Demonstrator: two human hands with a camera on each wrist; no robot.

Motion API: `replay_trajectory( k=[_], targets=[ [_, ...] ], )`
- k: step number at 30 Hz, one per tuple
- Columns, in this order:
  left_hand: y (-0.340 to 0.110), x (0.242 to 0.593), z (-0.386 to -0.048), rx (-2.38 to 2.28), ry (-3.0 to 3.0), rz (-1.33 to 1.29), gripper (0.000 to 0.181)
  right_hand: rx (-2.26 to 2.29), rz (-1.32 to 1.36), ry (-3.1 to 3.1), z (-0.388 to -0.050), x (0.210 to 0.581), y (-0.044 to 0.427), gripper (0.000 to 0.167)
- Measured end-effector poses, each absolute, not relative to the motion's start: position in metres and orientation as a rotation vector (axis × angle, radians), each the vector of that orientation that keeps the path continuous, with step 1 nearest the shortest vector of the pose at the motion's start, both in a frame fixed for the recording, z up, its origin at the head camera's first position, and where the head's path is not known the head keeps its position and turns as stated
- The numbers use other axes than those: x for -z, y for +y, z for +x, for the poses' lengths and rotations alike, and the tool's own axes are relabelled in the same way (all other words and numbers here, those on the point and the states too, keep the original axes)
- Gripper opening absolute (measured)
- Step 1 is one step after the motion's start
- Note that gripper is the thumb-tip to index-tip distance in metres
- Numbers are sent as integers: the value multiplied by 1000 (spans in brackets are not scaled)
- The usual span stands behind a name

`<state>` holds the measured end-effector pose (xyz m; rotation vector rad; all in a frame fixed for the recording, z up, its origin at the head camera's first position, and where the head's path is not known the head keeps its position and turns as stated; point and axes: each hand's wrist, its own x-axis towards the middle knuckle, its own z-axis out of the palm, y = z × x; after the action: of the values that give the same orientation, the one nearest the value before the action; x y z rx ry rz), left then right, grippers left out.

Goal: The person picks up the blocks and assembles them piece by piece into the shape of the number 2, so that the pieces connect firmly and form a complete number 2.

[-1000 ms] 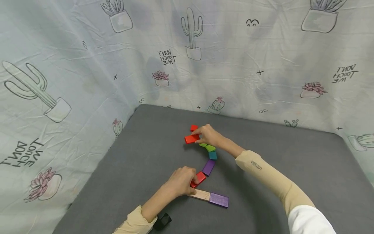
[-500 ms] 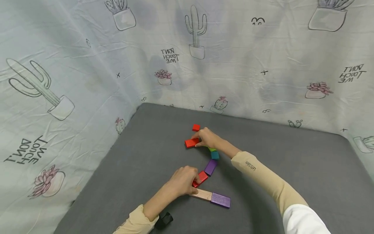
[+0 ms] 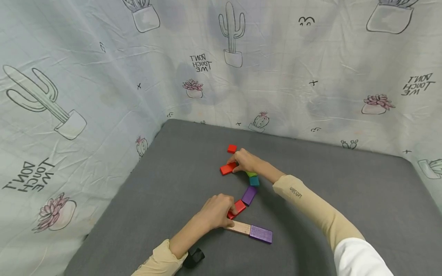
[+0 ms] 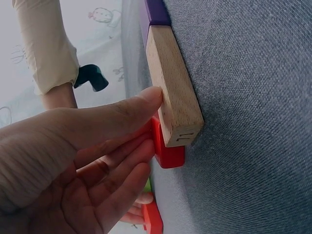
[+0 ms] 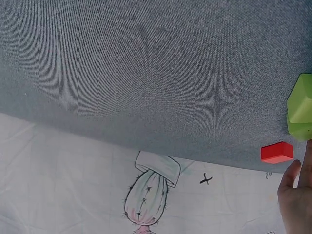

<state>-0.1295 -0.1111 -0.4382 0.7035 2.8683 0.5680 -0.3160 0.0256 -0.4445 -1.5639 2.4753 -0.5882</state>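
Observation:
In the head view my left hand (image 3: pixel 215 211) rests at a plain wooden block (image 3: pixel 239 228) and a red block (image 3: pixel 237 209). Its thumb touches the wood, and its fingers lie at the red block. Farther off, my right hand (image 3: pixel 246 161) pinches another red block (image 3: pixel 227 169) between thumb and fingers. Beside that hand are lime-green blocks (image 5: pixel 300 105), partly hidden by it in the head view. A teal block (image 3: pixel 254 181) and a purple block (image 3: pixel 249 195) continue the curved row. The wooden block's end, in the left wrist view, bears a dark mark.
A purple block (image 3: pixel 261 234) abuts the wooden block's right end. Beyond my right hand lies a small red block (image 3: pixel 232 148). A black object (image 3: pixel 193 258) is by my left wrist. Grey cloth (image 3: pixel 331 199) covers the surface, and a printed curtain (image 3: pixel 276 76) stands behind.
My right hand has brought its red block slightly nearer to me, and now hides more of the green blocks. My left hand stays in place. The head view has shifted a little.

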Motion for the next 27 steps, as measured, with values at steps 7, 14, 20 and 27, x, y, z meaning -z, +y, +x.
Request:
replay_trajectory(
  k=[7,14,20,27],
  targets=[
    [-111,438,-130,-554,2886,714,25,556,-1532,2487,-318,444,26,32],
    [-111,439,-130,-570,2867,698,25,587,-1480,2486,-321,438,28,38],
    [-111,438,-129,-582,2862,692,24,726,-1396,2595,-331,424,30,29],
    [-111,438,-129,-579,2877,690,25,643,-1268,2653,-351,430,21,45]
  ],
)
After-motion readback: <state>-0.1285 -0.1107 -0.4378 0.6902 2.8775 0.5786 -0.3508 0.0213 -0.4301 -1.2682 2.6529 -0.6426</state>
